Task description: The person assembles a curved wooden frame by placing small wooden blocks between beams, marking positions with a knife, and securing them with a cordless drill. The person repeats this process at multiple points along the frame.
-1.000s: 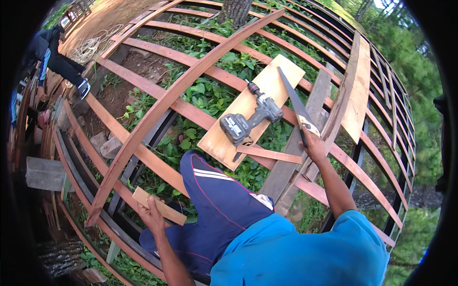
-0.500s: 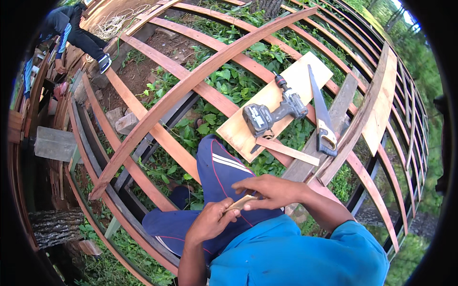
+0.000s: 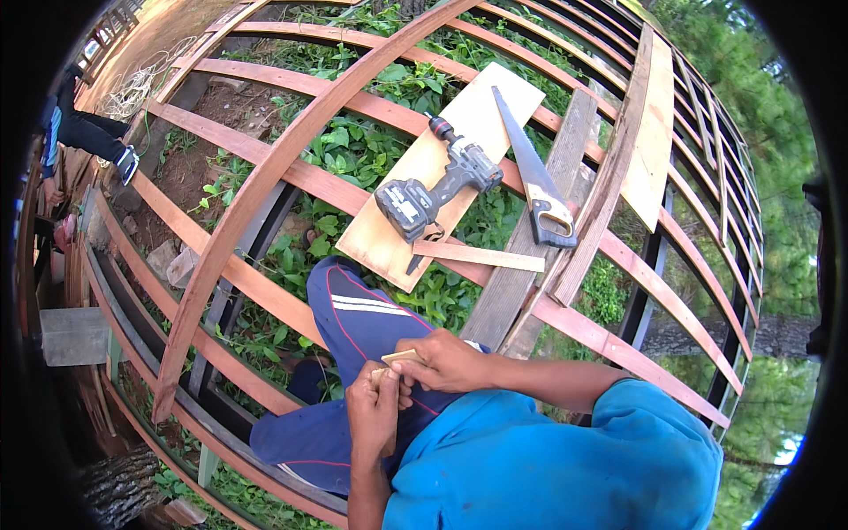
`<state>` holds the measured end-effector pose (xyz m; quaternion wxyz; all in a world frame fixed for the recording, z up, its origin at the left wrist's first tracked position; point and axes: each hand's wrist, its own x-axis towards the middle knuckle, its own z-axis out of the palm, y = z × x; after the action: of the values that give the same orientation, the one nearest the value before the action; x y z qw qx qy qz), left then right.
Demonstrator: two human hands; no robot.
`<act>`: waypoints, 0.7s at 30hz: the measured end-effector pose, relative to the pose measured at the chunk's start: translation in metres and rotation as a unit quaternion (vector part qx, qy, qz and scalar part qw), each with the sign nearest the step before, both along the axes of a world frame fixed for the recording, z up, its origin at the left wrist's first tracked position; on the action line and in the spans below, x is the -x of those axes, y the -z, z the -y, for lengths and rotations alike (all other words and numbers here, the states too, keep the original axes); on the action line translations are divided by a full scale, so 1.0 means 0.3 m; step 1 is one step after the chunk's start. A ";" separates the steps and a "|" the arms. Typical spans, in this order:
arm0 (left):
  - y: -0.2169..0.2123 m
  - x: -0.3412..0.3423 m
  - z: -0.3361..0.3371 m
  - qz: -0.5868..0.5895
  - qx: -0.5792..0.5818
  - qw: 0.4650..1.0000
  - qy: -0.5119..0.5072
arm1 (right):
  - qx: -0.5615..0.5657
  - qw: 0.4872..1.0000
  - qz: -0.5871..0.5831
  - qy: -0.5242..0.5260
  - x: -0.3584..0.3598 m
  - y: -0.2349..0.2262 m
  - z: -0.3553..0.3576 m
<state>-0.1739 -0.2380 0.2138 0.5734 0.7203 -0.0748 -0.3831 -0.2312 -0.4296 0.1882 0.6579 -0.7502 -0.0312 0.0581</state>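
My left hand [image 3: 374, 408] and my right hand [image 3: 449, 362] meet over my lap, both with fingers closed. A small flat tan piece [image 3: 404, 357], perhaps wood or folded sandpaper, is pinched in my right hand. A bit of similar tan material [image 3: 380, 374] shows at my left fingertips; whether the two are joined is hidden by the fingers. Ahead of my knee lies a pale wooden board [image 3: 486, 97] with a cordless drill [image 3: 446, 181] on it. To the right of the drill rests a handsaw [image 3: 532, 172]. A short wooden strip [image 3: 481, 256] lies near the drill's battery.
Reddish wooden slats [image 3: 265, 152] cross over dark beams, with gaps showing green plants [image 3: 340, 146] below. One long plank [image 3: 291, 132] lies diagonally over them. Weathered boards [image 3: 565, 159] lie beside the saw. At the far left another person [image 3: 93, 132] is partly visible, near a grey block [image 3: 75, 337].
The view has shifted, so the scene sits farther left. My right fingers, earlier spread over the tan piece, are now closed in a pinch, and the tan material shows at both hands.
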 end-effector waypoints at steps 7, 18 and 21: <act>-0.044 -0.177 0.050 -0.152 0.442 0.880 -0.086 | -0.384 0.922 -0.051 0.021 0.067 0.022 0.055; -0.004 -0.276 0.102 -0.030 0.388 0.899 -0.202 | 0.029 0.947 0.089 0.308 -0.219 0.004 0.581; 0.055 -0.209 -0.075 0.004 0.290 0.921 -0.260 | 0.401 0.810 0.067 0.422 -0.415 0.207 1.026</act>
<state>-0.1112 -0.2155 0.1972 0.8362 0.5183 0.0044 -0.1791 -0.1068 -0.7374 0.1260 0.2548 -0.8888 0.2705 -0.2682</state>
